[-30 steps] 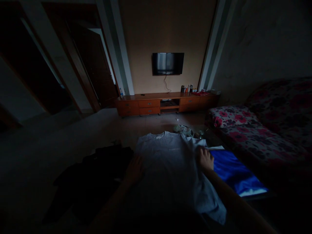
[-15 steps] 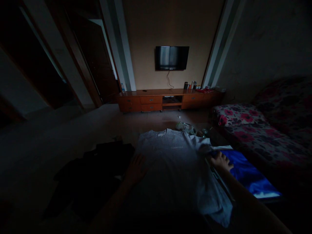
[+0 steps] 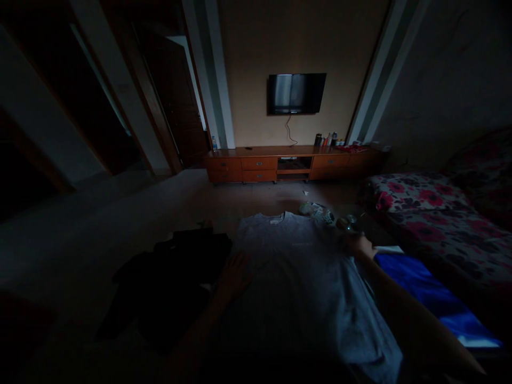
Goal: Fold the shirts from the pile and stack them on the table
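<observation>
A pale grey T-shirt (image 3: 296,277) lies spread flat in front of me, collar pointing away. My left hand (image 3: 234,274) rests flat on its left edge with fingers stretched out. My right hand (image 3: 359,244) is at the shirt's far right corner, near the sleeve; in the dim light its fingers look closed on the cloth. A dark garment (image 3: 172,277) lies to the left of the shirt. A folded blue cloth (image 3: 428,296) lies to the right, beside my right forearm.
A floral-covered sofa (image 3: 432,213) runs along the right. Shoes and small items (image 3: 320,210) lie on the floor beyond the shirt. A low wooden TV cabinet (image 3: 292,162) with bottles stands under a wall TV (image 3: 296,93). Dark doorways open on the left.
My right hand has moved from the blue cloth's edge up to the shirt's far right sleeve corner. The left hand has stayed flat on the shirt. The view has shifted left.
</observation>
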Demonstrator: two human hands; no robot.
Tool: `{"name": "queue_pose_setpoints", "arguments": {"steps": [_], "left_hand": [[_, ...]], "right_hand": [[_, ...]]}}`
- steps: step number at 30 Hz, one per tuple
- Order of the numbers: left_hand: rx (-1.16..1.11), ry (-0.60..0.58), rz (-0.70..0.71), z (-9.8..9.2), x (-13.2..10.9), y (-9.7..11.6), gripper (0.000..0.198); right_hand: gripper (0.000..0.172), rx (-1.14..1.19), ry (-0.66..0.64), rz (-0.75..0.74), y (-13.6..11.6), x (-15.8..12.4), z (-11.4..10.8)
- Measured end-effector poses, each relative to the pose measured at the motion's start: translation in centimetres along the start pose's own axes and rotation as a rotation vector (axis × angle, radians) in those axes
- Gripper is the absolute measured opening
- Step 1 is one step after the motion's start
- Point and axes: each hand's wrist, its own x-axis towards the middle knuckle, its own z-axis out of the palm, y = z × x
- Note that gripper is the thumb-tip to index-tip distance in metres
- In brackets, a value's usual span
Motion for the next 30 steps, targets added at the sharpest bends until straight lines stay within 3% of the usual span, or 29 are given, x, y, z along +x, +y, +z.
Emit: {"name": "queue_pose_setpoints", "arguments": {"steps": [2, 6, 9, 16, 20, 23, 27, 30], "left_hand": [[-0.006, 0.007, -0.002, 0.2, 0.0, 0.0, 0.068], [-0.005, -0.005, -0.002, 0.3, 0.0, -0.1, 0.068], [-0.003, -0.011, -0.007, 0.2, -0.1, 0.0, 0.068], [-0.016, -0.024, -0.015, -0.6, 0.0, 0.4, 0.066], [-0.026, -0.059, -0.027, -1.1, 0.0, 0.4, 0.068], [-0.031, -0.094, -0.029, -1.4, 0.2, 0.4, 0.070], [-0.011, -0.149, -0.111, -2.0, 2.1, 1.3, 0.071], [-0.004, -0.071, -0.130, -1.8, 4.9, 2.1, 0.064]], "right_hand": [[0.052, -0.027, -0.029, -0.106, -1.4, -1.7, 0.7], [0.052, -0.082, -0.228, -0.533, -3.5, -5.9, 3.1], [0.057, -0.099, -0.321, -0.668, -3.4, -7.6, 4.4], [0.063, -0.036, -0.350, -0.696, 0.2, -6.9, 4.7], [0.061, -0.048, -0.398, -0.757, 0.9, -7.1, 4.7], [0.059, -0.161, -0.354, -0.739, -0.4, -7.5, 4.3], [0.067, -0.277, -0.259, -0.694, -4.3, -8.0, 4.0], [0.059, -0.257, -0.265, -0.619, -7.6, -8.2, 4.5]]}}
